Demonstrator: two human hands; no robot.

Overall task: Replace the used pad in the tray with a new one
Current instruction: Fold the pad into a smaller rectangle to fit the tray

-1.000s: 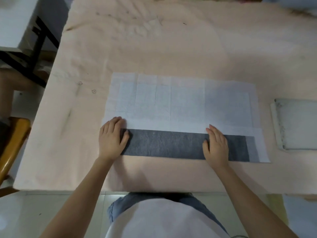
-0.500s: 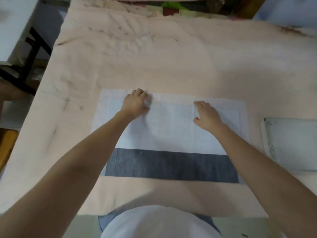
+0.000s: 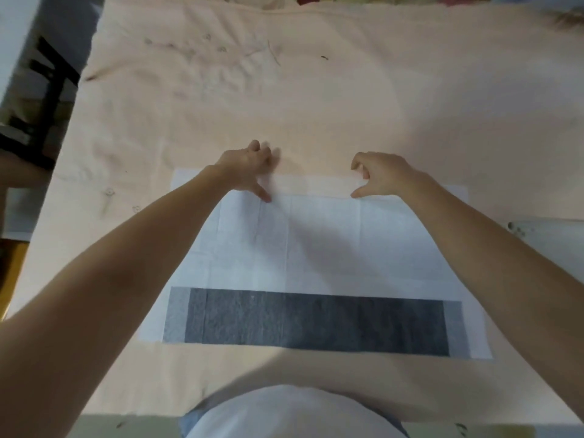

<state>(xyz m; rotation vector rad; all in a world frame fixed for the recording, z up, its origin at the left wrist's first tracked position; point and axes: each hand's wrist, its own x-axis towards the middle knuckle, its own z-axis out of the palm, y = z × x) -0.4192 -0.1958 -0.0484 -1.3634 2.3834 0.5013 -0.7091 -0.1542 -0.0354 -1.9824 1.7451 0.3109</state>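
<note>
Head view: pad (image 3: 319, 245) flat on table (image 3: 316, 90), long axis 9–3 o'clock, dark strip at 6. Left hand (image 3: 249, 165), right hand (image 3: 382, 178) pinch far flap at 12, equally near. Tray (image 3: 556, 245) at 3

Both hands (image 3: 311, 172) now at pad's (image 3: 316, 248) far edge.

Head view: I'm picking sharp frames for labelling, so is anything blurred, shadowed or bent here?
Head view: left hand fingertips smear with motion blur; right hand is sharper; arm shadows fall across the white pad; the wide lens bows the table edges; no glare shows.
</note>
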